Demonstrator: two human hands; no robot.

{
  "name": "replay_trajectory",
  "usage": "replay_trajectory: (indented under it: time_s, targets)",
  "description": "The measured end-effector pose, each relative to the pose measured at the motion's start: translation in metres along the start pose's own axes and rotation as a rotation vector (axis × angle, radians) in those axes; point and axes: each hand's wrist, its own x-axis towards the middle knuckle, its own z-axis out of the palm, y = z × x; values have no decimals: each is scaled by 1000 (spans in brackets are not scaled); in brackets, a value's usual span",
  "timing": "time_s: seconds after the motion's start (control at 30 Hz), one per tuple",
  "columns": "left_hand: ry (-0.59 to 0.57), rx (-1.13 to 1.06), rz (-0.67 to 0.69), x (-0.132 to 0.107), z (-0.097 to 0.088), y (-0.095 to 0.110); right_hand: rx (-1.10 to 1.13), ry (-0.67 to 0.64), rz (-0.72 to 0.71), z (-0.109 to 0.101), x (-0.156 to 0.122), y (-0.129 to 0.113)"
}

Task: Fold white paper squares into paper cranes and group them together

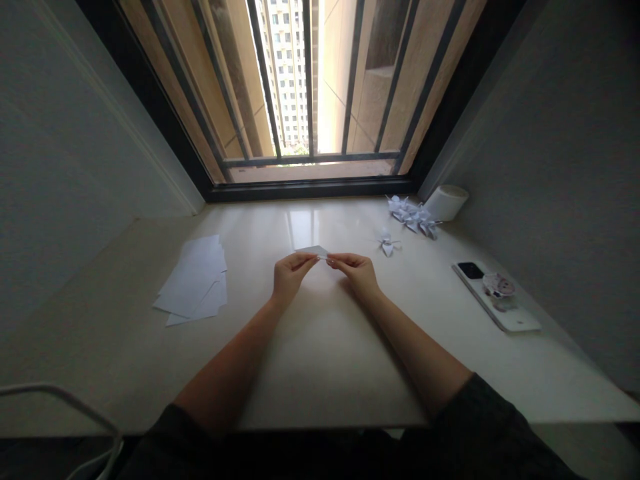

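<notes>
A small folded piece of white paper (314, 250) is held up over the middle of the windowsill. My left hand (291, 272) pinches its near edge from the left, thumb against fingers. From the right, my right hand (356, 270) pinches the same edge, its fingertips almost meeting those of the left. The fingers partly hide the paper, so its exact folds cannot be made out. A folded paper crane (387, 245) lies a little beyond my right hand, apart from it.
Loose white paper sheets (197, 280) lie at left. Several more folded paper cranes (413, 217) are heaped at back right against a white cup-like container (447, 202). A white phone (497, 298) with a round grip lies at right. A white cable (65, 398) loops at lower left. A barred window (310, 193) stands behind.
</notes>
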Motion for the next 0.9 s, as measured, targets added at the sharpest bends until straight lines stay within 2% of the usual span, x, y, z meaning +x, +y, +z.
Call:
replay_trajectory:
  time_s: [0.9]
  targets:
    - [48, -69, 16, -3, 6, 3, 180, 55, -21, 7, -3, 2]
